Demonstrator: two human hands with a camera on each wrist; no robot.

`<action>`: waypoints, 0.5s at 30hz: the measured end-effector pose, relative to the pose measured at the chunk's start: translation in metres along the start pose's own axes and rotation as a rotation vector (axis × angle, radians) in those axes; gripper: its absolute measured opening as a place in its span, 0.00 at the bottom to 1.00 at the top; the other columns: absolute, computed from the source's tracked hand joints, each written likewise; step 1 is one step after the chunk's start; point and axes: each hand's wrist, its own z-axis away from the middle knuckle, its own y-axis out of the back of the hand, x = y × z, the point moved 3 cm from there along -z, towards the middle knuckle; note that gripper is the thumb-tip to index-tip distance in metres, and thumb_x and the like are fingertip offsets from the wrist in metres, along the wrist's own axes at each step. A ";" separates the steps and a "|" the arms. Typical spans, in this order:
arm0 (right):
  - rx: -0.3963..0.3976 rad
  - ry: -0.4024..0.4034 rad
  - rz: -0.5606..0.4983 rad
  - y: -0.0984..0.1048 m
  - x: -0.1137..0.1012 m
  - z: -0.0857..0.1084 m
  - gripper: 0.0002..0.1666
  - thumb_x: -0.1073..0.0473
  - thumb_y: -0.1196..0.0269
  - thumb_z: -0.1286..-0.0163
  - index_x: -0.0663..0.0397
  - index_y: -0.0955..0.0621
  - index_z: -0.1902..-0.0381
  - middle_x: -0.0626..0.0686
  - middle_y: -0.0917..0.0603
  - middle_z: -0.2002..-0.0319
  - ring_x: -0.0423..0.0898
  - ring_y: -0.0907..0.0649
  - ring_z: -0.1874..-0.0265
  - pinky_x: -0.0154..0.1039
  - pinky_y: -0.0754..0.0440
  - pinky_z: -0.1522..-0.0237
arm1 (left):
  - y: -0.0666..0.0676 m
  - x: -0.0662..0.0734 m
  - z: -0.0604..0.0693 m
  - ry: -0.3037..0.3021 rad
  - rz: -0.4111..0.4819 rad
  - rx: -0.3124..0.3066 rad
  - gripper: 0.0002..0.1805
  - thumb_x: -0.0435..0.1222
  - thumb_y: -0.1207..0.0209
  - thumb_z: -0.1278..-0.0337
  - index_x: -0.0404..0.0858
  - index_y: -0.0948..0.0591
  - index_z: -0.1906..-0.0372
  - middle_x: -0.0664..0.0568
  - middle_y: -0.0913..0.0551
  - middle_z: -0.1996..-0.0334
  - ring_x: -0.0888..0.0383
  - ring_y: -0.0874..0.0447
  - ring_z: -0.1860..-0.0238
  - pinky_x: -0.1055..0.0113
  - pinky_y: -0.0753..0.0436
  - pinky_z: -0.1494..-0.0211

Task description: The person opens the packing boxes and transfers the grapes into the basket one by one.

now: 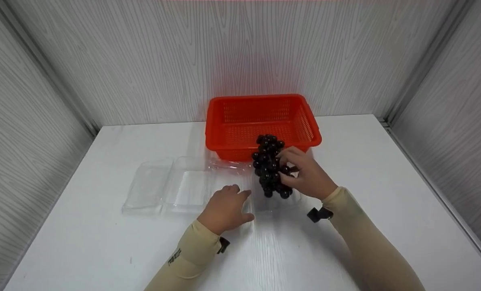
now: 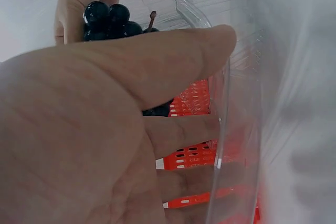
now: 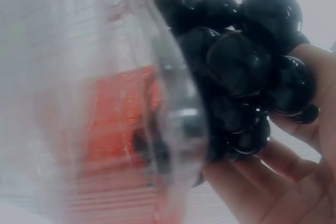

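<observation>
In the head view, my right hand [image 1: 307, 176] grips a bunch of black grapes [image 1: 267, 165] at its right side, above a clear plastic container at the basket's front. Glossy round grapes [image 3: 239, 64] fill the middle of the right wrist view, against the fingers of that hand. My left hand [image 1: 226, 208] reaches over the clear plastic with its fingers spread. Seen from the left wrist, its thumb [image 2: 210, 45] and straight fingers lie at the rim of a clear plastic container [image 2: 223, 129]; whether they touch it, I cannot tell.
A red plastic basket [image 1: 260, 151] with slotted walls stands at the back of the white table [image 1: 103, 246]. Another clear hinged container [image 1: 151, 184] lies unfolded to the left. Pale wood-grain panels [image 1: 143, 60] enclose the back and sides.
</observation>
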 end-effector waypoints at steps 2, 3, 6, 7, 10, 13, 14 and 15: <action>0.029 -0.007 0.001 0.001 -0.001 0.002 0.10 0.70 0.32 0.35 0.54 0.20 0.59 0.49 0.19 0.46 0.45 0.19 0.48 0.43 0.12 0.51 | -0.001 0.001 -0.001 -0.009 -0.007 0.004 0.33 0.51 0.30 0.42 0.40 0.19 0.34 0.42 0.17 0.47 0.44 0.19 0.45 0.48 0.18 0.40; 0.043 -0.008 0.004 0.002 -0.001 0.002 0.11 0.70 0.33 0.35 0.54 0.19 0.58 0.49 0.19 0.46 0.46 0.19 0.48 0.44 0.12 0.50 | -0.002 0.001 -0.001 -0.011 -0.011 0.008 0.33 0.51 0.30 0.42 0.40 0.19 0.34 0.42 0.17 0.47 0.44 0.19 0.45 0.48 0.18 0.40; 0.071 -0.013 0.016 0.003 -0.002 0.002 0.10 0.70 0.33 0.35 0.54 0.19 0.58 0.51 0.18 0.46 0.46 0.19 0.48 0.44 0.13 0.50 | -0.002 0.001 0.000 -0.010 -0.020 0.011 0.33 0.51 0.30 0.41 0.40 0.19 0.34 0.42 0.17 0.47 0.44 0.19 0.45 0.49 0.18 0.41; 0.077 -0.013 0.019 0.003 -0.003 0.002 0.10 0.70 0.34 0.35 0.54 0.19 0.59 0.51 0.18 0.45 0.46 0.19 0.48 0.44 0.13 0.50 | -0.003 0.001 0.000 -0.012 -0.024 0.013 0.33 0.51 0.30 0.42 0.40 0.18 0.34 0.42 0.17 0.48 0.44 0.19 0.46 0.49 0.18 0.41; 0.098 -0.014 0.011 0.002 -0.002 0.003 0.09 0.70 0.34 0.35 0.54 0.20 0.60 0.52 0.18 0.44 0.46 0.18 0.49 0.44 0.12 0.51 | -0.002 0.001 0.002 -0.019 -0.025 0.019 0.33 0.51 0.30 0.42 0.39 0.18 0.35 0.42 0.16 0.49 0.44 0.19 0.47 0.49 0.17 0.43; 0.131 -0.005 0.006 0.002 -0.002 0.003 0.08 0.70 0.33 0.35 0.55 0.20 0.61 0.52 0.18 0.44 0.46 0.18 0.49 0.44 0.12 0.52 | -0.002 0.002 0.003 -0.035 -0.033 0.036 0.32 0.51 0.29 0.42 0.38 0.17 0.36 0.41 0.16 0.51 0.44 0.18 0.49 0.50 0.16 0.45; 0.143 -0.001 0.002 0.003 -0.001 0.003 0.08 0.70 0.33 0.35 0.56 0.20 0.61 0.52 0.18 0.43 0.46 0.18 0.49 0.45 0.12 0.52 | -0.001 0.002 0.004 -0.038 -0.033 0.039 0.32 0.51 0.30 0.42 0.38 0.17 0.36 0.41 0.16 0.50 0.44 0.18 0.49 0.50 0.16 0.45; 0.157 0.004 0.001 0.003 -0.001 0.003 0.08 0.71 0.33 0.35 0.56 0.20 0.62 0.52 0.18 0.43 0.46 0.18 0.49 0.45 0.12 0.52 | -0.001 0.002 0.004 -0.043 -0.036 0.042 0.32 0.51 0.30 0.42 0.38 0.17 0.36 0.41 0.16 0.50 0.44 0.18 0.49 0.50 0.16 0.45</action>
